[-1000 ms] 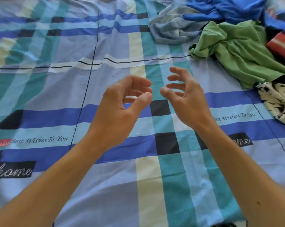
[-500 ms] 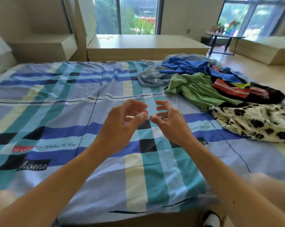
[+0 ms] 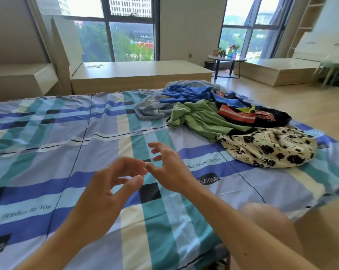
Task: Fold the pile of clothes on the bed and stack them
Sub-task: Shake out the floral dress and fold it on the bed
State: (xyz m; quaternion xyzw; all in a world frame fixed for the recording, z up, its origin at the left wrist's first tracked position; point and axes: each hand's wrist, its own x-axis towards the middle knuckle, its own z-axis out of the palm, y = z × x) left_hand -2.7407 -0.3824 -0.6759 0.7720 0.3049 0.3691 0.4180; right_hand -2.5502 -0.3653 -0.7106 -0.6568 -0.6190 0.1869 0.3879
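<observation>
Within the last second the view lifts. A second ago it looks down on the sheet of the bed and shows only a part of the clothes. Now it looks across the bed, so the whole pile is visible, with the windows behind it. The hands change little: they were raised, close together and empty then, and they are the same now. Only the fingers of the right hand are spread a bit wider.

For the task this suggests that the folding has not yet begun. No piece is taken, and no folded stack shows on the bed. The person seems only to look up and find the clothes.

The pile lies by the far right corner of the bed and runs down along the right edge. A blue piece is farthest, a green shirt lies in front of it, and a cream floral piece is nearest. All are crumpled.

The left hand hovers over the middle of the bed, a little toward the near edge. Its fingers are loosely curled, its thumb is stretched out, and it holds nothing. The right hand is just beyond it and to the right, with fingers bent and apart, also holding nothing. Its thumb points to the left forefinger (whether the two tips really touch cannot be told). Both hands are well apart from the pile, and the right one is the nearer to it.
</observation>
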